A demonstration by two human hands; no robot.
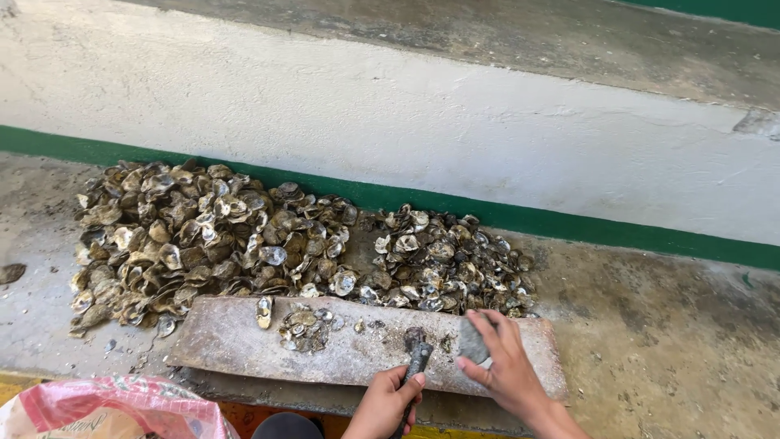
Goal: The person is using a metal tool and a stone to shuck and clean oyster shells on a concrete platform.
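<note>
R hand (504, 366) pins oyster (472, 341) on slab (244, 337); L hand (388, 402) fists metal tool (418, 358) just left, tip angled up-right toward it (R hand nearer).

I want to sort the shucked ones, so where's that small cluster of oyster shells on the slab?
The small shell cluster lies left of centre on the stone slab, just below the big shell heap, left of both hands.

Left hand (388, 400) grips a tool (417, 358); right hand (502, 366) holds a shell (472, 343).

Concrete floor (650, 341) — shell heaps (203, 236), a stone slab (236, 341).
</note>
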